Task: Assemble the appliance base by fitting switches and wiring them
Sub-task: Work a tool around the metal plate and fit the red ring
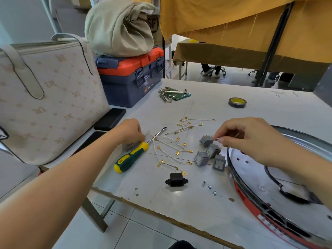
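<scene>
My left hand lies curled on the table beside the screwdriver shaft, and a blurred grey switch shows under its palm, seemingly gripped. My right hand hovers over the rim of the round appliance base and pinches a thin white wire end between thumb and fingertip, just above several loose grey rocker switches. White wires with gold terminals are scattered between my hands. A black power socket sits nearer the front edge, and small screws lie to its right.
A green-and-yellow screwdriver lies diagonally below my left hand. Hex keys and a tape roll sit at the back. A toolbox, a beige bag and a black phone crowd the left. The table's chipped front edge is close.
</scene>
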### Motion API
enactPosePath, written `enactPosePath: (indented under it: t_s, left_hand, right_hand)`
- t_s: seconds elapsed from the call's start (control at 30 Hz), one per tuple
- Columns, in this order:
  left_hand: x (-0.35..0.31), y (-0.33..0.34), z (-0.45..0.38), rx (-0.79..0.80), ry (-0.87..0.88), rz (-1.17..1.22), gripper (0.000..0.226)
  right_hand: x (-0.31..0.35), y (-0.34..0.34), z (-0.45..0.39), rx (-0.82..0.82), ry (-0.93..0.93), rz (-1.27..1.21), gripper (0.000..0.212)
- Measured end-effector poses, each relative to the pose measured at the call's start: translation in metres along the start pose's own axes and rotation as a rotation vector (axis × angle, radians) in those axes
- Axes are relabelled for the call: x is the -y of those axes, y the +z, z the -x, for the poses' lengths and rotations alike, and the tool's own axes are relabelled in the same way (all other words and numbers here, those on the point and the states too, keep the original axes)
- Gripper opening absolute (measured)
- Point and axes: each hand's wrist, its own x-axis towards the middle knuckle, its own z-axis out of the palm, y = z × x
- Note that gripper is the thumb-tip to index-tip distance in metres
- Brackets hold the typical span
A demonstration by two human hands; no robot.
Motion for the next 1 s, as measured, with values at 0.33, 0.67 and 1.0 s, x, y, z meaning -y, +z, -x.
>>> enactPosePath:
  t_s: [0.33,0.67,1.0]
  left_hand:
    - [-0.086,-0.016,0.069,-0.178,0.456,0.654,0.031]
    - [-0.168,0.030,0.113,-0.102,0.647,0.395,0.016]
    - [-0.184,0.040,0.102,-0.055,0.704,0.195,0.051]
  right_hand:
    - [-0.029,-0.035,0.039,0.018,-0.001,-0.316,0.009]
    - [-0.053,-0.047,0.070,0.257,0.061,-0.447,0.009]
    - [-0.062,-0.032,0.064,0.395,0.028,-0.285,0.007]
